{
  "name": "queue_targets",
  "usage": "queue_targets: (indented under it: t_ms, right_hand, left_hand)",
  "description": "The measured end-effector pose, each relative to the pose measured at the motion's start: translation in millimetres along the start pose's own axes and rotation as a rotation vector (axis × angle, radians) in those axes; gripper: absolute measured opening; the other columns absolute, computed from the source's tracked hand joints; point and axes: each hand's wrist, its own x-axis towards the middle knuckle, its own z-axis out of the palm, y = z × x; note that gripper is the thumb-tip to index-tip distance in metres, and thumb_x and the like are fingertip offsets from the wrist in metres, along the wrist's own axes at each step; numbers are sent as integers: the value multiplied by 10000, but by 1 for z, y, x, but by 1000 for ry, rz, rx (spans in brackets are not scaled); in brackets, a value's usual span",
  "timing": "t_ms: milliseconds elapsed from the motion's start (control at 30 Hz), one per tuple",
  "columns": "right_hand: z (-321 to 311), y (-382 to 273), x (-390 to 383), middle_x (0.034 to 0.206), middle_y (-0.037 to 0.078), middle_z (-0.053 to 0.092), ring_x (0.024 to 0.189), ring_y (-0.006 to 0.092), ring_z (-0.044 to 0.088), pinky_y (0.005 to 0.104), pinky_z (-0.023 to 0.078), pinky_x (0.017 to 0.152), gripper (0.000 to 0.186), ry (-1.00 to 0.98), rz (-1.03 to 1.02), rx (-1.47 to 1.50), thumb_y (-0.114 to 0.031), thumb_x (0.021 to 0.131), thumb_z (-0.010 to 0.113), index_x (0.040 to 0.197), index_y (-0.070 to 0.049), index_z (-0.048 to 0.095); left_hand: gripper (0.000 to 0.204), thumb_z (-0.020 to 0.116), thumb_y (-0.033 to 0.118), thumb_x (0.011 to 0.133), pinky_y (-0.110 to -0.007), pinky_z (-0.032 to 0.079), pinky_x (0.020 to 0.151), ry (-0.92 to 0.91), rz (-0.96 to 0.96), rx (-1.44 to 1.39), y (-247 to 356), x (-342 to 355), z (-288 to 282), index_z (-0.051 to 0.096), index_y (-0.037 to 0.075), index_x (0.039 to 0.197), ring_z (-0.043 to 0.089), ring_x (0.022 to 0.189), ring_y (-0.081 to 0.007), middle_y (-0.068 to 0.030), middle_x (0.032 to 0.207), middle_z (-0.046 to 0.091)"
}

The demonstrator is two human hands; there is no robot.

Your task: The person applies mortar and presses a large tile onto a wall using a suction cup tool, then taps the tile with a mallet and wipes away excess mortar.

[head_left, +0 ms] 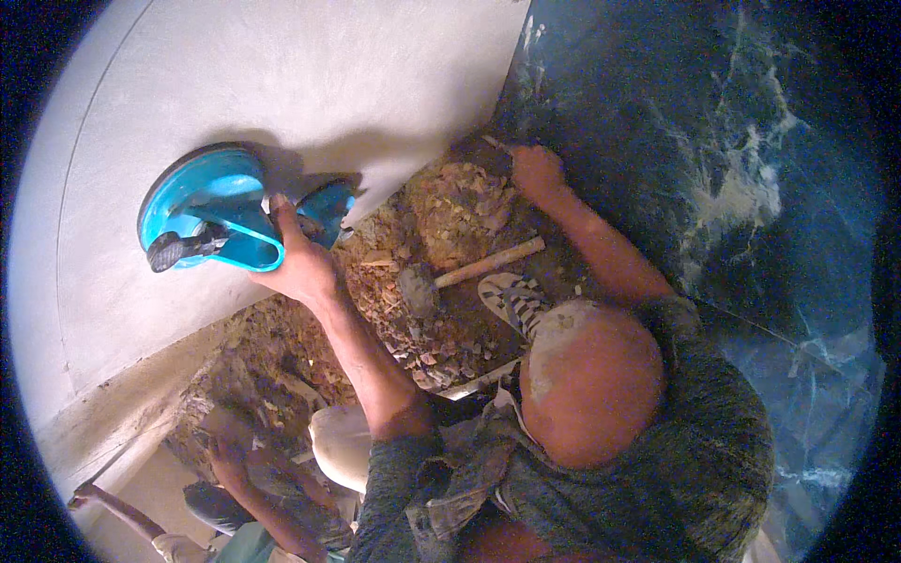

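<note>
Neither of my hands shows in the head view. A co-worker, seen from above, bends over in front of me. That person's left hand (300, 267) grips the handle of a blue suction lifter (211, 192), whose cups sit against a large pale slab (347, 84). The co-worker's right hand (538, 174) is closed around a thin stick-like tool (497, 144) by the slab's lower corner, beside a dark veined panel (638, 122). Below the slab's edge lies a hammer (488, 261) with a wooden handle, on broken rubble (460, 211).
The co-worker's patterned shoe (511, 298) stands by the hammer. At the lower left are more arms, small and dim; one hand (86, 494) is near a thin bar (117, 457), another hand (223, 450) over the rubble. The dark veined surface fills the right side.
</note>
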Motion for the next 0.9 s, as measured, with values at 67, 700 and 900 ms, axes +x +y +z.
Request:
queue_targets:
  t_ms: [67, 700, 900]
  right_hand:
    - [-3, -8, -2, 828, 191, 678, 790, 367, 670, 488, 544, 694, 170, -37, -11, -15, -112, 782, 546, 865, -57, 683]
    - [61, 19, -19, 931, 215, 666, 861, 412, 643, 483, 527, 784, 370, -6, 171, 369, -196, 738, 636, 1084, -65, 640]
    - [110, 43, -18, 1028, 195, 658, 916, 396, 636, 458, 516, 824, 458, 18, 202, 322, -230, 722, 689, 1152, -88, 620]
  left_hand:
    - [150, 691, 129, 823, -278, 374, 500, -2, -48, 10, 2, 0, -1, 596, 13, 831, 475, 552, -118, -17, 638, 548]
    - [165, 673, 113, 811, -305, 374, 537, -14, -3, 161, -9, 6, -6, 559, 13, 748, 464, 578, -128, -32, 660, 552]
    - [175, 660, 114, 823, -310, 387, 530, 1, 35, 163, -1, 3, -1, 562, 3, 729, 481, 545, -139, -41, 625, 560]
